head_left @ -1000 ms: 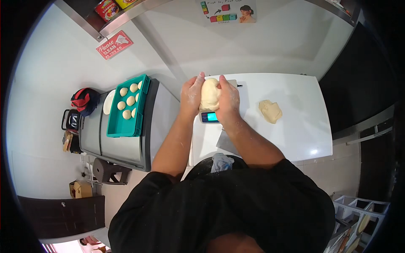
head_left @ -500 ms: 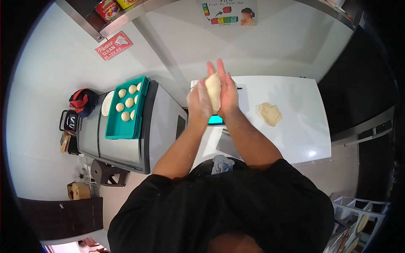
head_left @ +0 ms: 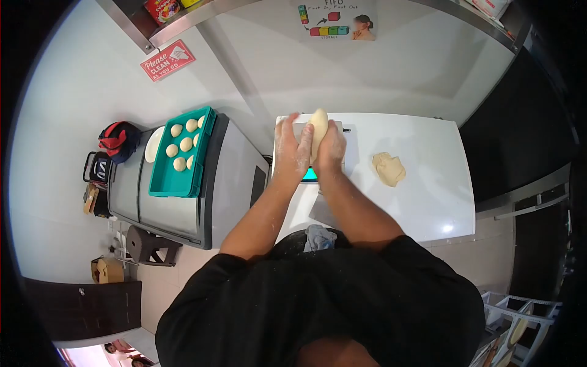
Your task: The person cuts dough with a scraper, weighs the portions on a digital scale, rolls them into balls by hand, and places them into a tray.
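A pale piece of dough (head_left: 318,129) is held upright between my two palms, above a kitchen scale (head_left: 310,175) with a lit blue-green display. My left hand (head_left: 293,147) presses the dough from the left, its thumb against the dough and its other fingers stretched upward, dusted with flour. On the other side my right hand (head_left: 331,147) curves round the dough; its fingertips are partly hidden. A larger, irregular dough lump (head_left: 389,169) lies on the white table (head_left: 428,208) to the right. Nearer my body, a flat grey metal scraper (head_left: 322,211) is partly covered by my right forearm.
Left of the table, a teal tray (head_left: 174,187) with several round dough balls (head_left: 186,144) rests on a chest freezer (head_left: 168,217). A white plate (head_left: 154,145) lies beside it. A grey cloth (head_left: 320,237) is at the table's front edge. A metal shelf (head_left: 226,16) runs overhead.
The dough has turned between my palms and become more rounded at the top. My right fingers, stretched upward before, have curled round it. The camera view has shifted slightly.
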`<state>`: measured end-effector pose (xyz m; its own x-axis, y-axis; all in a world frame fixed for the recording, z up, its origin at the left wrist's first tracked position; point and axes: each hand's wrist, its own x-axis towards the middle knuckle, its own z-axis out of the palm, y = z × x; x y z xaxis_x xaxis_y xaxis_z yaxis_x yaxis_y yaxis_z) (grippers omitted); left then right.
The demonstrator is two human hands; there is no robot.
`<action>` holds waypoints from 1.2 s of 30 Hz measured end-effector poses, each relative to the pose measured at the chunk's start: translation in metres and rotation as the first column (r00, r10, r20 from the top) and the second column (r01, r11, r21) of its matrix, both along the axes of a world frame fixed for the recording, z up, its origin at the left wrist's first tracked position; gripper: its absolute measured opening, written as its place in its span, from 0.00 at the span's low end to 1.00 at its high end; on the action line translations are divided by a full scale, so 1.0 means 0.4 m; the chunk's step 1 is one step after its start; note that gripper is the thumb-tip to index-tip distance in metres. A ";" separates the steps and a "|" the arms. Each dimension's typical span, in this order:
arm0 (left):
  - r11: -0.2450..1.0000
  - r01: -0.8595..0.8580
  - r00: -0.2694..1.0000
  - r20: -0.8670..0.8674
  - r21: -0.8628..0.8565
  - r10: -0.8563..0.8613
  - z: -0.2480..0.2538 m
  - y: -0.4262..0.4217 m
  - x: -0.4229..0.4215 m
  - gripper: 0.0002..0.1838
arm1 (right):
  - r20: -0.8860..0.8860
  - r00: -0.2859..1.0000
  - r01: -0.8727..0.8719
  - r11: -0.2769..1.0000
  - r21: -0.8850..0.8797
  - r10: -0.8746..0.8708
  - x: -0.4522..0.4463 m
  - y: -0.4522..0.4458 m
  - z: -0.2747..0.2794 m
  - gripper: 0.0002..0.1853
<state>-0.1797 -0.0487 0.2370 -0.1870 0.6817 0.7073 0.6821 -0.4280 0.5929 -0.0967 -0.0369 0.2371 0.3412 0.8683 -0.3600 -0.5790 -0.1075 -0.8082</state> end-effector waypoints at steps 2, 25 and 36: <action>0.999 0.022 0.994 -0.109 0.047 -0.017 0.019 0.008 -0.007 0.24 | 0.204 0.977 -0.067 0.996 0.051 0.055 0.029 0.006 -0.018 0.24; 0.906 0.293 0.702 0.712 -0.306 0.013 0.065 -0.013 -0.061 0.28 | -0.022 1.000 -0.005 0.991 0.135 0.008 -0.041 0.015 0.032 0.29; 0.943 0.076 0.986 -0.117 -0.324 -0.120 0.111 -0.006 -0.027 0.21 | 0.597 0.802 -0.144 0.972 0.187 0.004 0.006 -0.027 0.028 0.22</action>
